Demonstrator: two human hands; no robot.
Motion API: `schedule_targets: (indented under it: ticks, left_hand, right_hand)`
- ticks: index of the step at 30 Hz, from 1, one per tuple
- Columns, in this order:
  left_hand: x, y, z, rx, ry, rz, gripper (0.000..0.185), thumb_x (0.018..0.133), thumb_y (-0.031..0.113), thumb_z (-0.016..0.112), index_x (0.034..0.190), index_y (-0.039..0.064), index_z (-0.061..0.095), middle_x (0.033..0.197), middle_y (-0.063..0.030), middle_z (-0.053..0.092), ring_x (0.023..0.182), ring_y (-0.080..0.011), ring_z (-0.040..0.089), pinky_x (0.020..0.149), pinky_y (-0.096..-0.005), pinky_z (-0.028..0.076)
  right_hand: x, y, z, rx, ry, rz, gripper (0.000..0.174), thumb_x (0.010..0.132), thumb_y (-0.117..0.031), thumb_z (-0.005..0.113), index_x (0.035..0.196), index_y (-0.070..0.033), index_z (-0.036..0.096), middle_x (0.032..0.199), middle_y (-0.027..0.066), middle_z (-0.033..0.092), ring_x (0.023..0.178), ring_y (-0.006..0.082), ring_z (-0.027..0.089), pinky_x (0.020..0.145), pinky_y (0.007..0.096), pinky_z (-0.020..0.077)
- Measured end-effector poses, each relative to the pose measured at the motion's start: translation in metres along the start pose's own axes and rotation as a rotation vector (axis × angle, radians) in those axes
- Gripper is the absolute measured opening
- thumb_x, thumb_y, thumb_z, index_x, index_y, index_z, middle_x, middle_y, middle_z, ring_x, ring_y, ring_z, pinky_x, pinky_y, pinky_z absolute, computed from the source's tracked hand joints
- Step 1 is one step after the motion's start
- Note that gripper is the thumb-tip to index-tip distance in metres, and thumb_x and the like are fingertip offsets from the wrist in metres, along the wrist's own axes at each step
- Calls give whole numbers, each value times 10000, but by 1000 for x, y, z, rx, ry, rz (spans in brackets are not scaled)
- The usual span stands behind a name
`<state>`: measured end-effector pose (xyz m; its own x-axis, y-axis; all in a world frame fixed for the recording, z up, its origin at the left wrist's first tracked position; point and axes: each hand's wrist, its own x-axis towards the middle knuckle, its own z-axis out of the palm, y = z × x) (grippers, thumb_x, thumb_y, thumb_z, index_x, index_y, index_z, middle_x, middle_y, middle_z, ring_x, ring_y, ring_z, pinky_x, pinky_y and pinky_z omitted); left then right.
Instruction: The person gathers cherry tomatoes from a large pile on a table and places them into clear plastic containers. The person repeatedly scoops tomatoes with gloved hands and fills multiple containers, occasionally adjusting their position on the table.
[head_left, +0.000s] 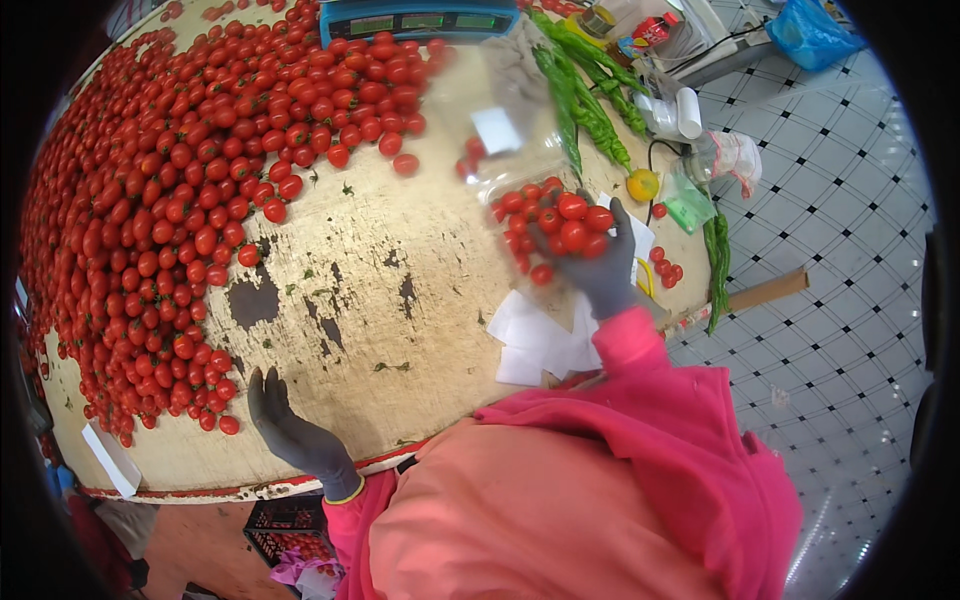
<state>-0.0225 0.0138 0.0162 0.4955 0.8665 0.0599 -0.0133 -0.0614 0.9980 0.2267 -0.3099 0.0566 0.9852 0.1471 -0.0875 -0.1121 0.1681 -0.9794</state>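
My right hand (600, 262), in a grey glove, cups several red cherry tomatoes (574, 225). It is over a clear plastic clamshell box (514, 178) that holds more cherry tomatoes; motion blurs the box's outline. The box's lid stands open on the far side, near a white label (496, 130). My left hand (296, 431), also gloved in grey, is near the table's front edge with nothing in it. Its fingers are slightly curled and point towards the near end of a large heap of cherry tomatoes (180, 202).
A blue scale (420, 21) stands at the back. Long green peppers (592, 112), a yellow round fruit or vegetable (643, 184) and loose tomatoes (664, 266) lie to the right. White paper labels (544, 341) lie before me on the worn tabletop (420, 330). A black crate (281, 521) stands below.
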Motion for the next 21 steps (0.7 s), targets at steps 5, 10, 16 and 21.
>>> schedule_targets:
  ticks: [5, 10, 16, 21]
  left_hand:
    - [-2, 2, 5, 59, -12, -10, 530, 1025, 287, 311, 1423, -38, 441, 1425, -154, 505, 1247, -306, 537, 1045, -404, 406]
    - [-6, 4, 3, 87, -19, -11, 548, 1054, 338, 284, 1420, -39, 442, 1427, -156, 504, 1244, -299, 540, 1040, -404, 410]
    - [-6, 0, -11, 136, 109, -88, 500, 1068, 264, 293, 1398, -65, 476, 1408, -180, 518, 1257, -283, 536, 1095, -399, 379]
    - [13, -4, -50, 564, 183, 191, 411, 965, 45, 480, 1359, -65, 516, 1441, -217, 482, 1370, -337, 422, 1145, -429, 314]
  right_hand:
    - [9, 8, -46, -212, 72, -99, 501, 883, 36, 622, 1360, 46, 469, 1326, 153, 592, 1181, 232, 603, 1006, 345, 509]
    - [14, -11, -48, -627, -19, -168, 336, 969, 4, 547, 1301, 51, 570, 1322, 134, 601, 1199, 204, 591, 1042, 334, 480]
    - [13, -45, -13, -733, -10, -262, 343, 982, -120, 476, 1246, 11, 651, 1179, 85, 678, 1072, 154, 618, 978, 298, 468]
    - [20, -35, 75, -547, -190, -92, 360, 1016, -161, 471, 1256, 52, 633, 1208, 117, 672, 1151, 190, 602, 1034, 316, 433]
